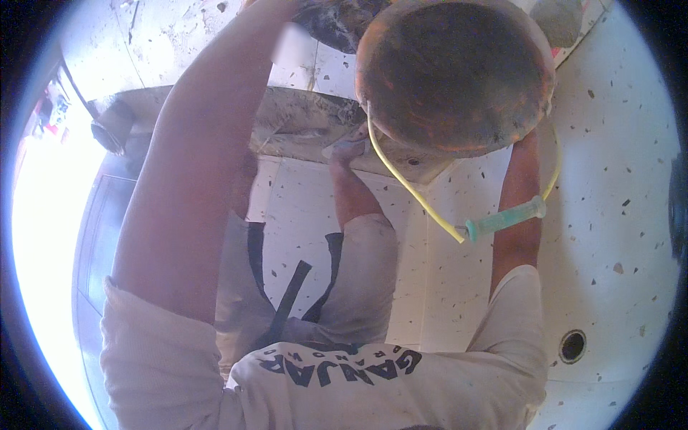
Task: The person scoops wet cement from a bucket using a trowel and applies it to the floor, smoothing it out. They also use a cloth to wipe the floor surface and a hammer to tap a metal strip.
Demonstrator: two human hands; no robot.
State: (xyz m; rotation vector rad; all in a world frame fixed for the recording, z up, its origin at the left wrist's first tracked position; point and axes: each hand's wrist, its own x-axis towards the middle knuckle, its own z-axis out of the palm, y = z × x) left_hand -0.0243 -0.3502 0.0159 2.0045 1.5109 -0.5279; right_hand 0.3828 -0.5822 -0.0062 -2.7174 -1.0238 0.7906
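A bucket (451,72) with a dark, dirty round face and orange streaks fills the upper right, with a yellow cord (408,183) and pale green plastic grip (505,217) dangling from it. My right forearm (517,186) runs up behind the bucket, which hides that hand. My left forearm (179,179) reaches up to the top edge beside a dark, smeared object (333,21) that I cannot make out; that hand is out of sight.
My bare foot (344,149) rests by a dirty grey ledge (287,115). Speckled white tiles (602,215) surround me, with a drain hole (572,347) at lower right. A grey cylindrical object (111,125) stands at upper left, near a bright opening.
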